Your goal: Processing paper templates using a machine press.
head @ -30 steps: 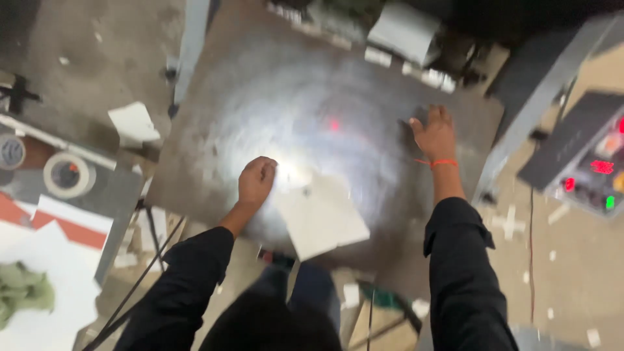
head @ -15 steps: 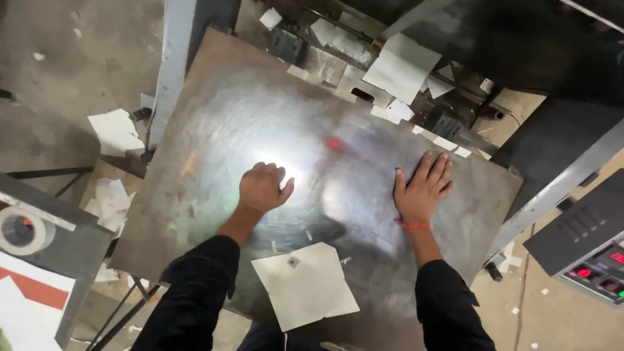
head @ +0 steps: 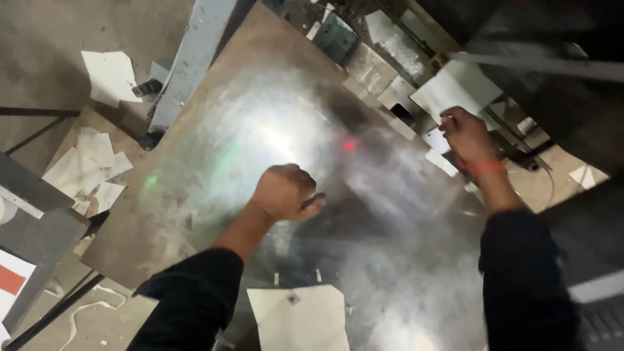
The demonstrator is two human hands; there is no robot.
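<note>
Centrally, a large metal sheet (head: pixel 260 149) lies flat on the surface, dull grey with a bright glare patch and a small red light spot (head: pixel 350 145) on it. The left hand (head: pixel 285 192) rests on the sheet near its middle, its fingers (head: pixel 311 201) curled in and pressed together into a loose fist, holding nothing that can be seen. The red spot sits just beyond those fingers, toward the sheet's far edge.

The right hand (head: pixel 467 135) is at the sheet's far edge, well apart from the left. Its fingers are bunched together at the corner of a white sheet piece (head: pixel 455 84) that lies just beyond them; they seem to pinch it, though blur leaves the grip uncertain. A red band (head: pixel 484 168) circles that wrist, and both arms wear dark sleeves (head: pixel 195 299).

Behind the left fingers, toward the person, a pale paper sheet (head: pixel 302 318) lies at the near edge of the metal. Beyond the right fingers, more white offcuts (head: pixel 442 161) and a dark machine frame (head: pixel 552 65) crowd the far side. Off to the left of the left fingers, a grey metal post (head: pixel 188 65) slants across, with loose white scraps (head: pixel 91 162) scattered on the floor (head: pixel 52 39) beside it.
</note>
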